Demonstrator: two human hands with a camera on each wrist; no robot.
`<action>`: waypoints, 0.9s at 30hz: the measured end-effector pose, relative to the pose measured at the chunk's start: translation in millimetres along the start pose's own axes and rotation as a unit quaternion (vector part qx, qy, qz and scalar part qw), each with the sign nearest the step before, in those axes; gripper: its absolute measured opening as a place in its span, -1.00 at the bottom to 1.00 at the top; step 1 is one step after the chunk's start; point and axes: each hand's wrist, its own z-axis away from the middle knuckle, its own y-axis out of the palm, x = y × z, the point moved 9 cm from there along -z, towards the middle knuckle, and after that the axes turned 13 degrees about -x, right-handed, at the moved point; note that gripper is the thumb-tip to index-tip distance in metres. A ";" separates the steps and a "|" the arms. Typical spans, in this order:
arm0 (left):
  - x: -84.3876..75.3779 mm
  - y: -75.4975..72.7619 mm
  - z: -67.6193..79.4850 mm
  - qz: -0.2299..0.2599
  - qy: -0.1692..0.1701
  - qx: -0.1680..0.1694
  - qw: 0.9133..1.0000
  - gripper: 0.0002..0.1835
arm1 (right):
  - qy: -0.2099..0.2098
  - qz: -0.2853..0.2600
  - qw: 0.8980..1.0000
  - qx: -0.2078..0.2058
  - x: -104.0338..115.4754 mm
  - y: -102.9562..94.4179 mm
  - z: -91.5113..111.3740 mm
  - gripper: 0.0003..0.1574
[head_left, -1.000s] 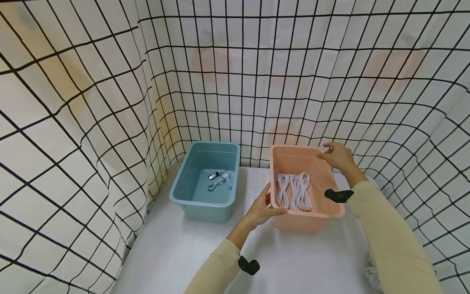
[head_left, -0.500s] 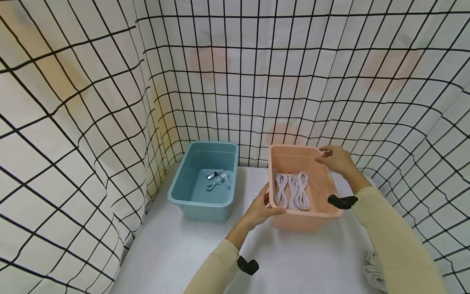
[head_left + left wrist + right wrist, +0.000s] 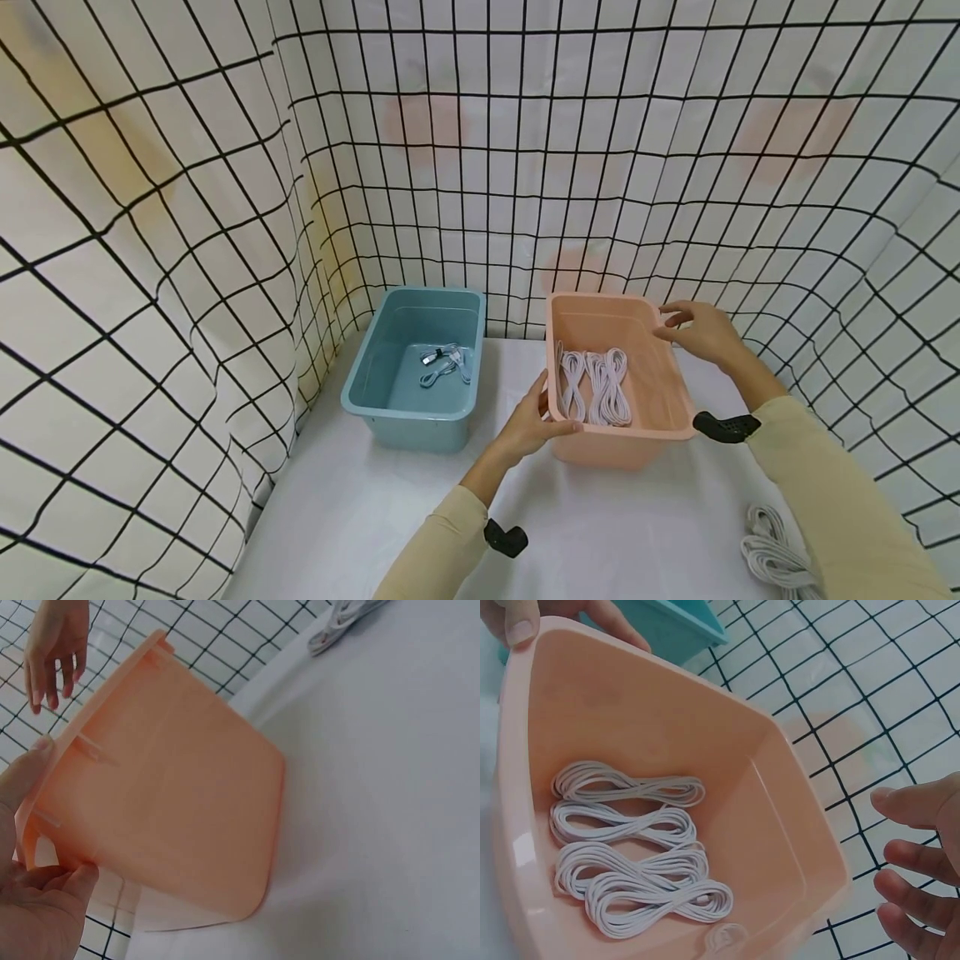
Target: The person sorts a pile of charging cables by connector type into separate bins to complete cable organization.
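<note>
A peach plastic bin (image 3: pixel 607 452) stands on the white table, with several white cable bundles (image 3: pixel 637 832) lying side by side in it. My left hand (image 3: pixel 527 429) grips the rim at the near left corner, thumb on top and fingers under the lip, as the left wrist view also shows. At the far right corner of the bin, my right hand (image 3: pixel 701 335) hovers beside the rim with fingers loosely bent. It holds nothing; in the right wrist view its fingers (image 3: pixel 911 889) are spread apart from the bin.
A teal bin (image 3: pixel 420 429) with a few small cables (image 3: pixel 446 365) stands to the left. Another white cable bundle (image 3: pixel 772 550) lies on the table by the right sleeve. Black grid netting (image 3: pixel 487 200) encloses the back and both sides.
My right hand has drifted rightward, from over the bin's right rim to beside it. The right forearm has swung right, uncovering more of the cable bundle on the table. My left hand keeps its grip.
</note>
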 end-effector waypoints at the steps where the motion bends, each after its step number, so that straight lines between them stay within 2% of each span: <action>1: -0.2 -0.1 0.2 0.000 0.000 -0.001 1.000 0.24 | -0.004 -0.001 1.000 -0.001 -1.0 -1.3 1.9 -0.11; 13: 0.1 1.8 -0.5 -0.003 0.001 -0.005 1.000 0.22 | -0.046 0.005 0.999 0.023 -20.8 -24.1 40.5 -0.16; 22: -1.0 2.2 -1.2 0.001 0.007 0.000 1.000 0.21 | -0.051 0.013 0.998 0.018 -37.0 -30.4 59.9 -0.15; 27: -1.5 3.7 -0.7 0.002 0.008 0.002 1.000 0.22 | -0.069 0.023 0.997 0.004 -45.3 -38.3 71.1 -0.18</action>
